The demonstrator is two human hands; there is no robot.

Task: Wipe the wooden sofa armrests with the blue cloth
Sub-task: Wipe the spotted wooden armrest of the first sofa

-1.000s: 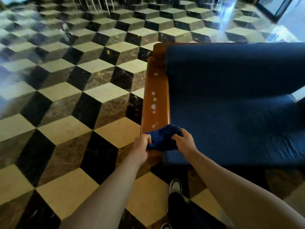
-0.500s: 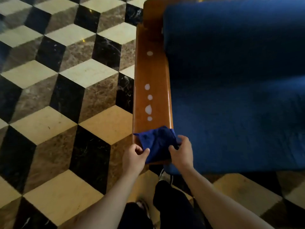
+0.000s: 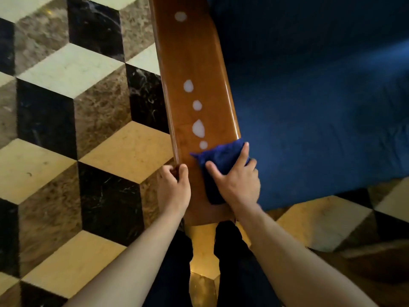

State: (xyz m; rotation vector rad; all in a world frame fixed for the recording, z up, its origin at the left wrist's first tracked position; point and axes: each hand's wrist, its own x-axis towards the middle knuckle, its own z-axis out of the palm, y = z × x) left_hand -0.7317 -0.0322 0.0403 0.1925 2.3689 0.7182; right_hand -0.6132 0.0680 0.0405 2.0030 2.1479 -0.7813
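A wooden sofa armrest [image 3: 194, 63] is seen from above, running from the top centre of the frame down to the lower centre. Five pale spots [image 3: 198, 128] are shown in a line along its polished top; the lowest lies just beside the upper edge of the blue cloth [image 3: 221, 156]. The cloth is bunched on the near end of the armrest, toward its right edge, at the centre of the frame. It is pressed flat under the right hand [image 3: 236, 180], whose fingers are spread over the fabric. The left hand [image 3: 173, 187] is curled around the armrest's left edge, thumb on top, with the cloth not touched. The blue seat cushion [image 3: 321, 107] fills the upper right. A cube-patterned tiled floor [image 3: 66, 129] occupies the left half. No containers are visible. Dark trouser legs [image 3: 174, 273] appear at the bottom centre.
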